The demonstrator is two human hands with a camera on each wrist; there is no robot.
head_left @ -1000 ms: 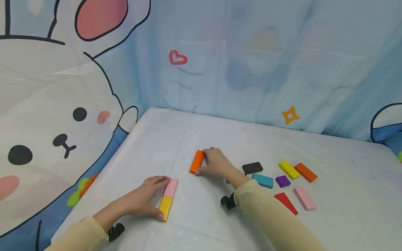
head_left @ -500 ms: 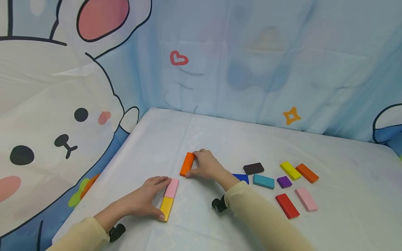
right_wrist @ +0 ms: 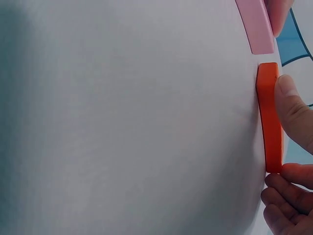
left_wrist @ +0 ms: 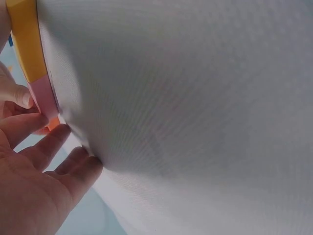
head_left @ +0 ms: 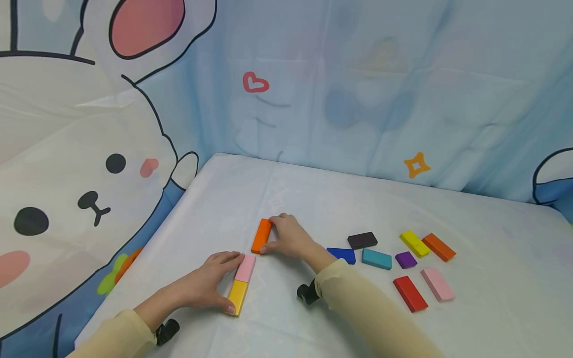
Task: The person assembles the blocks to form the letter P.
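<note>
A pink block (head_left: 245,268) and a yellow block (head_left: 238,297) lie end to end in a slanting row on the white cloth. My left hand (head_left: 203,283) spans that row, thumb at the yellow block's near end and forefinger at the pink one's far end. The other left fingers reach down to the cloth in the left wrist view. My right hand (head_left: 288,237) pinches an orange block (head_left: 261,235) between thumb and forefinger at its two ends. In the right wrist view a narrow gap separates this orange block (right_wrist: 270,117) from the pink block (right_wrist: 257,27).
To the right lie loose blocks: black (head_left: 362,240), blue (head_left: 341,255), teal (head_left: 377,259), purple (head_left: 406,259), yellow (head_left: 414,243), orange (head_left: 439,246), red (head_left: 410,294) and pink (head_left: 437,284). A printed blue curtain (head_left: 304,114) hangs behind the white-covered table (head_left: 501,248).
My right hand has brought the orange block leftward and slightly nearer, close to the pink block's far end. The left hand and its two blocks stay put.
</note>
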